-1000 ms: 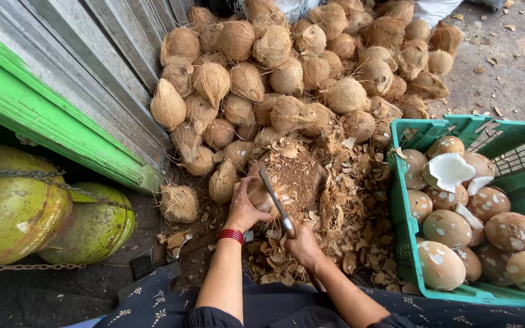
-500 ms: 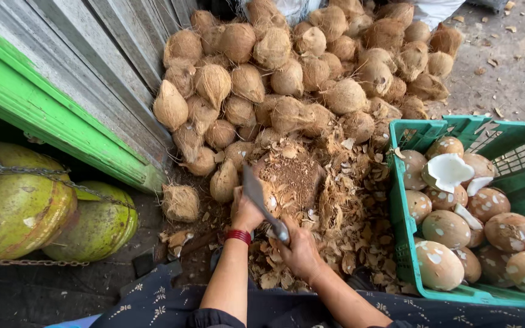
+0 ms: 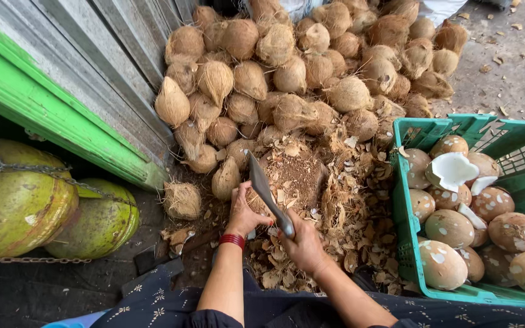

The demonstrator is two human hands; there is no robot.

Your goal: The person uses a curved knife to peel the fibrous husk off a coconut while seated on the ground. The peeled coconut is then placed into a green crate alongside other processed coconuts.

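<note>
- Where the two forearms rise from the bottom edge of the frame, a dark patterned garment [image 3: 171, 300] covers the lap.
- Right hand [image 3: 302, 243], lower centre: fingers wrapped tight round the handle of a cleaver-like knife [image 3: 264, 188]; the blade slants up and left, its tip near the middle of the frame.
- Left hand [image 3: 245, 212], just left of the right hand: fingers curled round a partly husked coconut [image 3: 255, 200], steadying it under the blade. A red wristband [image 3: 232, 240] sits on that wrist.
- The held coconut lies at centre frame, just below a worn chopping block [image 3: 299, 176] strewn with brown dust; blade edge appears to touch the coconut, contact point hard to tell.
- Husk shavings [image 3: 347, 237] litter the ground around both hands, thickest to the right.
- Green plastic crate [image 3: 405, 243], right edge: holds peeled, pale-spotted coconuts, one broken open showing white flesh [image 3: 454, 170].
- Two large yellow-green rounded containers [image 3: 19, 200], left edge, with a chain across them.
- Heap of fibrous brown coconuts [image 3: 299, 67], upper centre, piled against a grey corrugated wall with green trim [image 3: 50, 115], upper left.
</note>
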